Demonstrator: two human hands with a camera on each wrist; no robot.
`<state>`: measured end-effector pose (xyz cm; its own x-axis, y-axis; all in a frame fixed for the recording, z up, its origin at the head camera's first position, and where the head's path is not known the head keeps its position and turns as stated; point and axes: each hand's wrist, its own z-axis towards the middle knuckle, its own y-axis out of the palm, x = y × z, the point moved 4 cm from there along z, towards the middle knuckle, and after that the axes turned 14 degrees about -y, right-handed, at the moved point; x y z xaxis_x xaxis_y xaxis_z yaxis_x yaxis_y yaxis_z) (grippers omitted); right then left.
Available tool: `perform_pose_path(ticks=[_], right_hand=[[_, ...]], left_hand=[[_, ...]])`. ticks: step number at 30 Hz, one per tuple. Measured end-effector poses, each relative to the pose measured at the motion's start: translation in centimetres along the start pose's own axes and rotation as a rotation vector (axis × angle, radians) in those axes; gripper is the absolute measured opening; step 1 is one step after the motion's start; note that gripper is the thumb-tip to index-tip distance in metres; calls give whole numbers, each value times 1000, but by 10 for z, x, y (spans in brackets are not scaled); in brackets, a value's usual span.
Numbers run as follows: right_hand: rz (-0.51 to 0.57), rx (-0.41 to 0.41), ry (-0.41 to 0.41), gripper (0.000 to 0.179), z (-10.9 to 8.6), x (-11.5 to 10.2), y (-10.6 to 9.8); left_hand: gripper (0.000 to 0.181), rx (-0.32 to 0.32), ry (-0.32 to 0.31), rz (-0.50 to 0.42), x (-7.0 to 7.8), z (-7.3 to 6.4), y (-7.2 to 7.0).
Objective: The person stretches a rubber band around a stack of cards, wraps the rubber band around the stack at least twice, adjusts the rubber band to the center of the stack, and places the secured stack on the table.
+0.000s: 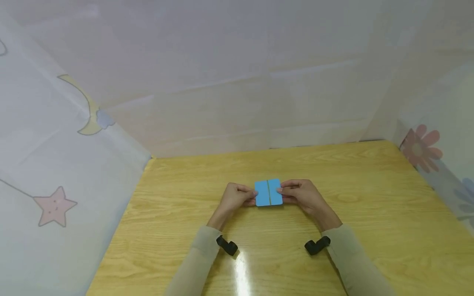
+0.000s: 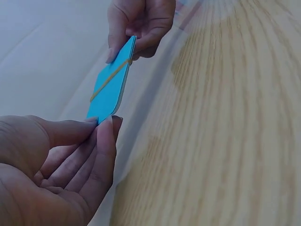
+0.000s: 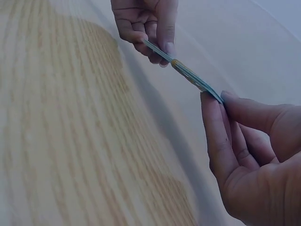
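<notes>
A thin stack of blue cards (image 1: 262, 194) with rounded corners is held up between both hands over the table. Around its middle runs a yellowish rubber band (image 1: 269, 192). My left hand (image 1: 237, 196) pinches the left edge, thumb on the blue face and fingers behind. At the opposite edge my right hand (image 1: 301, 194) pinches the stack the same way. In the left wrist view the stack (image 2: 109, 87) is tilted, its layered edge showing. The right wrist view shows the stack (image 3: 195, 79) nearly edge-on, with the band wrapped round it.
The wood-grain table (image 1: 177, 238) spreads out below both hands. A pale cloth wall (image 1: 237, 102) stands behind it, and printed side walls with a star (image 1: 57, 206) and a flower (image 1: 421, 148) flank it. Each sleeve carries a black wrist mount (image 1: 227, 246).
</notes>
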<state>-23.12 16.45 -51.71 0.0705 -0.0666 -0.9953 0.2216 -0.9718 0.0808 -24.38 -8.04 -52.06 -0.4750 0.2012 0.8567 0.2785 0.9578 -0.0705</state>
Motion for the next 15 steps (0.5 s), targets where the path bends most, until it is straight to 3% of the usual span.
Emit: perform_pose_path(ticks=[6, 15], right_hand=[[-23, 20, 25, 42, 1, 1, 1], [-58, 25, 56, 42, -1, 5, 0]], left_hand=[[14, 24, -7, 20, 0, 3, -2], [10, 58, -6, 81, -2, 1, 7]])
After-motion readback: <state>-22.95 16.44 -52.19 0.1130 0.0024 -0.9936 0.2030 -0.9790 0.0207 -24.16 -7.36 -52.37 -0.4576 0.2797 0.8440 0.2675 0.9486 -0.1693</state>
